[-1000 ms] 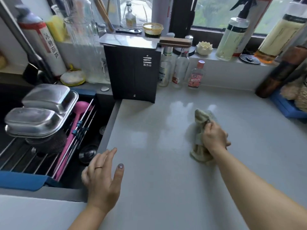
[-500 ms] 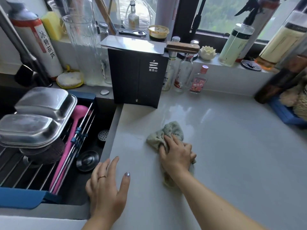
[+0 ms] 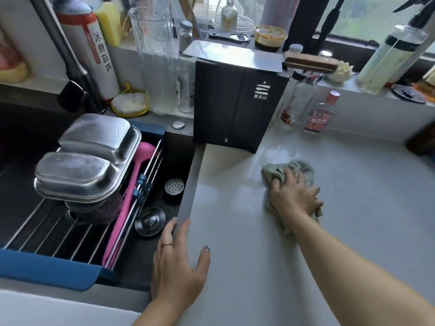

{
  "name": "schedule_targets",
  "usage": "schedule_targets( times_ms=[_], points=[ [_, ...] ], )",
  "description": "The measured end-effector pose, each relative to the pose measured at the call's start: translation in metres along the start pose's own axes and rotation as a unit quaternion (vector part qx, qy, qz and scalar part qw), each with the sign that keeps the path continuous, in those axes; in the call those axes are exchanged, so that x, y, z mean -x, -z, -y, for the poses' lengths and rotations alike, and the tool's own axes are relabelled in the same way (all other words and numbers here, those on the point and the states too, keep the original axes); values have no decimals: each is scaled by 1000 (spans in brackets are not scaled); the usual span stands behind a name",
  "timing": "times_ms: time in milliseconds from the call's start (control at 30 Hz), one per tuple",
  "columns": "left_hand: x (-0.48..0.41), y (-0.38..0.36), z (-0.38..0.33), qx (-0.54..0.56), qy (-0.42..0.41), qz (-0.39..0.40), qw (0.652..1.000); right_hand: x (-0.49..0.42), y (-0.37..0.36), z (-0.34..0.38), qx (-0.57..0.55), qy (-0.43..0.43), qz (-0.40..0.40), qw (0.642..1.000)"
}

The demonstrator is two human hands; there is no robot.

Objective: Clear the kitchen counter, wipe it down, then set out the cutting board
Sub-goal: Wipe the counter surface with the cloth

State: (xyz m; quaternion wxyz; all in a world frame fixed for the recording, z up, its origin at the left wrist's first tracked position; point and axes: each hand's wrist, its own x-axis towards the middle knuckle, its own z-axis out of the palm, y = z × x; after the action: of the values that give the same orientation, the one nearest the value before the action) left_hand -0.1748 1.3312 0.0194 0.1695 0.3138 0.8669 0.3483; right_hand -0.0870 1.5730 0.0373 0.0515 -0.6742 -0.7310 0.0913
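The right hand (image 3: 294, 198) presses a crumpled pale-green cloth (image 3: 288, 171) flat on the pale grey surface (image 3: 247, 267) near the black box (image 3: 235, 109), fingers closed over it; the left hand (image 3: 179, 267) rests open at the sink edge. Overlapping strokes with steady pressure would likely wipe best.

left hand (image 3: 175, 262) flat, fingers spread | right hand (image 3: 292, 196) pressing, fingers curled

We are in a home kitchen: a dark sunken sink (image 3: 28, 142) holds a wire drying rack (image 3: 58, 222) with upturned stainless steel trays (image 3: 94, 142). A pale grey stone counter (image 3: 353, 208) runs beside it, and the windowsill is crowded with glass bottles (image 3: 299, 102), a yellow sponge (image 3: 108, 22) and a tall clear ribbed glass (image 3: 153, 55).
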Motion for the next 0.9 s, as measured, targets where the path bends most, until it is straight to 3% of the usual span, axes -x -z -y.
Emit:
schedule_targets(
  times_ms=[233, 333, 433, 567, 633, 733, 900],
  points=[
    [-1, 1, -1, -13, -2, 22, 1000, 63, -25, 99, -29, 183, 39, 982],
    [-1, 4, 0, 4, -11, 21, 1000, 63, -15, 98, -140, 162, 66, 975],
    [1, 7, -1, 29, -17, 7, 999, 44, 0, 73, -235, 104, 4, 966],
    [3, 10, -6, 50, -29, -12, 998, 18, 6, 53, -141, 35, 22, 989],
    [4, 11, -7, 62, -38, -22, 997, 22, -7, 64, -77, 49, 26, 995],
    [3, 10, -8, 60, -49, -33, 996, 41, -21, 94, -72, 81, 3, 994],
    [2, 9, -6, 59, -49, -33, 997, 83, -28, 142, -93, 170, 90, 977]
  ],
)
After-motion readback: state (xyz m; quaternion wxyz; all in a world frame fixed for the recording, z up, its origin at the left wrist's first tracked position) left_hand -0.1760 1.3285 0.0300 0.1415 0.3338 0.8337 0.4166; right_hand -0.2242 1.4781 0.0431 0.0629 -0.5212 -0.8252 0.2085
